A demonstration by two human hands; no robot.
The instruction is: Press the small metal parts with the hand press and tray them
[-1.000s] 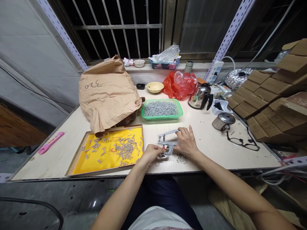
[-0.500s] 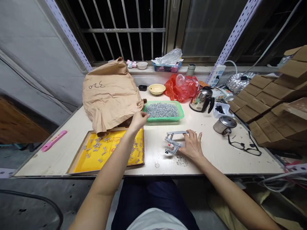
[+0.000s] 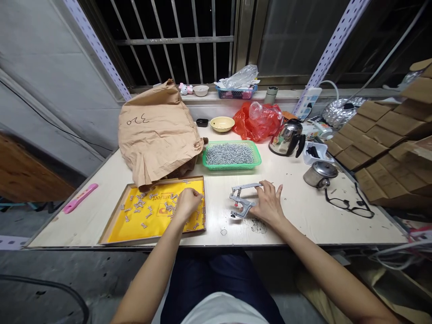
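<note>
My left hand (image 3: 188, 203) hovers over the right half of a shallow cardboard tray (image 3: 107, 230) lined with yellow. Its fingers are pinched together, and whatever they hold is too small or hidden to make out. Small silvery metal pieces (image 3: 139, 204) lie scattered on the yellow lining. My right hand (image 3: 270, 204) grips the handles of grey metal spring-loaded pliers (image 3: 245, 208), whose jaws point left above the table. Behind both hands, a green plastic basket (image 3: 232, 167) holds a heap of small silvery metal parts (image 3: 229, 153).
A large brown paper bag (image 3: 158, 135) overhangs the tray's back edge. To the right stand a steel kettle (image 3: 286, 138), a lidded metal cup (image 3: 319, 174), black-framed glasses (image 3: 351, 207) and stacked cardboard boxes (image 3: 388, 153). A pink tool (image 3: 81, 198) lies at the left.
My left hand has moved from beside the green basket's left edge toward me, down over the yellow tray. My right hand keeps the pliers in nearly the same place.
</note>
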